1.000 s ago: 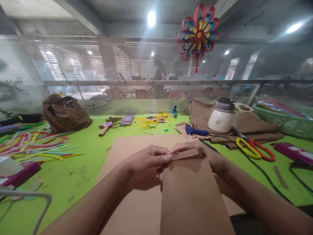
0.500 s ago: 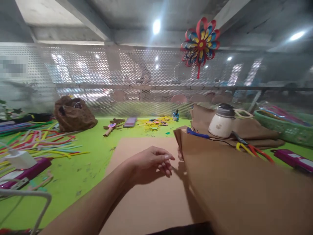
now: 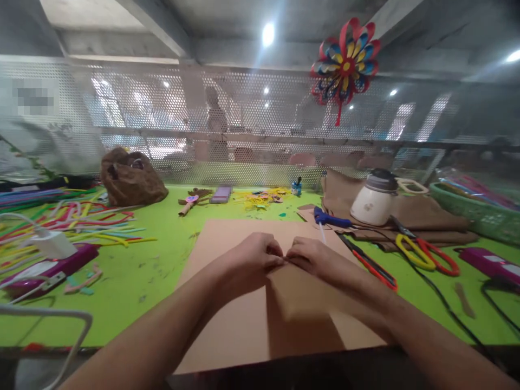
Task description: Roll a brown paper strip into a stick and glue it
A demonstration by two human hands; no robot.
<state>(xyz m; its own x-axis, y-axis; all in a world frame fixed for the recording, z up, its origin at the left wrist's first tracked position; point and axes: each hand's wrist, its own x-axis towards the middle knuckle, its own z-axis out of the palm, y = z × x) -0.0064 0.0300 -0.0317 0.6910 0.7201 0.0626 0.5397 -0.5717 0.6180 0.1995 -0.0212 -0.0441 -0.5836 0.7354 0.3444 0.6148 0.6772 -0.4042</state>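
Note:
Near the middle of the view, my left hand (image 3: 260, 254) and my right hand (image 3: 304, 254) meet fingertip to fingertip. Both pinch the upper edge of a brown paper sheet (image 3: 304, 298), which hangs toward me, partly blurred, and casts a shadow. Beneath it a large tan sheet (image 3: 227, 325) lies flat on the green table. Just beyond my right hand is a blue glue gun (image 3: 331, 219) with a pale stick.
Yellow and red scissors (image 3: 426, 254), a red-and-black cutter (image 3: 374, 268), a white jug (image 3: 374, 200) and a green basket (image 3: 471, 211) stand right. Left are a brown bag (image 3: 132, 179), pipe cleaners (image 3: 97, 222) and a purple power strip (image 3: 52, 273).
The large brown paper at the right has left that area, uncovering the scissors and cutter. My right hand has come into view beside my left, and my left fingers have closed on paper.

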